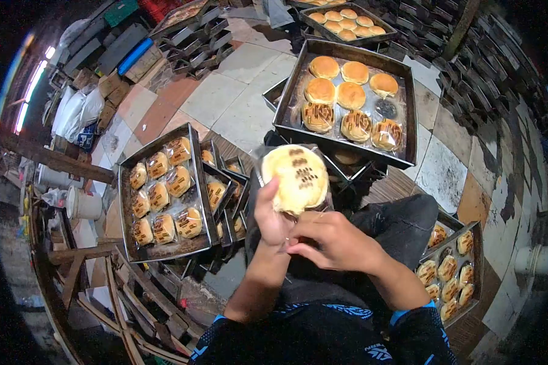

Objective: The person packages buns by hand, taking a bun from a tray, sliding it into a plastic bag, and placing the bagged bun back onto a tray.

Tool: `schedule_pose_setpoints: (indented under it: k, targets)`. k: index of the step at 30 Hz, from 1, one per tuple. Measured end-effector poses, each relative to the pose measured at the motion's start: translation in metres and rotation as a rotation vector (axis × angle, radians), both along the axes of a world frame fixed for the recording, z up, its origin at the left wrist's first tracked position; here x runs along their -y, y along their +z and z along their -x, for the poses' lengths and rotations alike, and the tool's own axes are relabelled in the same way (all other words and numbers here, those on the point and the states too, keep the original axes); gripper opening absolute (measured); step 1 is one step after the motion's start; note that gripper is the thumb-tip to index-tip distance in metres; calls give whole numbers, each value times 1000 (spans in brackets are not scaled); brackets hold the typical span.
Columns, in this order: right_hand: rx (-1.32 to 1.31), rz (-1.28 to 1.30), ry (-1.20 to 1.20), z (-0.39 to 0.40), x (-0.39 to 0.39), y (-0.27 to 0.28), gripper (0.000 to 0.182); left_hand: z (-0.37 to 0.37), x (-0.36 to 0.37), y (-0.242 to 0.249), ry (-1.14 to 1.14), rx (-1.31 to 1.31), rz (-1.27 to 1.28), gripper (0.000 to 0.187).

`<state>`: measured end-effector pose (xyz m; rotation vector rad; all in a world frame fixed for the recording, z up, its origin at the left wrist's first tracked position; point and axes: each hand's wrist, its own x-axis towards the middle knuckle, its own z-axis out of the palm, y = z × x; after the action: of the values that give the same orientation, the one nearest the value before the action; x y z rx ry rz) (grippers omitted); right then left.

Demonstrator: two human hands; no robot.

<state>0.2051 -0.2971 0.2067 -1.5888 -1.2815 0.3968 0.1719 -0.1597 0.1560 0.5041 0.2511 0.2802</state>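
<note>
Above the lap (380,228), the left hand (270,214) holds a round, brown-marked bun (296,177); the right hand (335,240) lies just nearer the body, fingers pinched together, whether on anything I cannot tell.

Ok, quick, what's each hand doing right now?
Left hand: closed around the brown-stamped bun, thumb over its edge.
Right hand: fingers closed in a pinch near the left wrist; whether they grip anything can't be told.
</note>
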Motion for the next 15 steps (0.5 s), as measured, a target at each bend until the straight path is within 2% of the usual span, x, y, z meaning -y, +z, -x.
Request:
schedule_pose_setpoints:
  k: [2, 3, 4, 5, 6, 7, 8, 10, 11, 12, 14, 15]
  targets:
    - [12, 46, 41, 8, 5, 14, 12, -6, -15, 4, -37, -67, 150, 60]
    - [28, 88, 93, 11, 7, 21, 12, -1, -26, 4, -120, -61, 316, 57]
    - [-145, -112, 357, 8, 15, 23, 13, -4, -29, 7, -20, -144, 231, 60]
    - [-146, -111, 367, -1, 21, 25, 13, 2, -47, -2, -161, 44, 277, 62]
    - [-412, 8, 665, -14, 28, 28, 17, 7, -63, -11, -303, 235, 319, 63]
    - [-679, 136, 957, -22, 34, 28, 20, 9, -64, -13, -271, 257, 301, 68]
    - [-493, 200, 572, -25, 35, 6, 17, 10, -57, -7, -269, 256, 306, 68]
    - [200, 11, -566, -8, 11, -23, 19, 13, -36, 8, -31, -228, 219, 66]
    - [247, -109, -564, -8, 10, -21, 20, 19, -30, -3, -99, -216, 160, 67]
    - [297, -227, -555, -9, 10, -18, 21, 29, -22, -8, -286, 27, 291, 65]
    - [342, -380, -572, -5, 9, -19, 15, 43, 8, 0, -316, -32, 414, 61]
    - [226, -423, -622, -5, 9, -26, 16, 49, 24, -18, -92, -215, -23, 59]
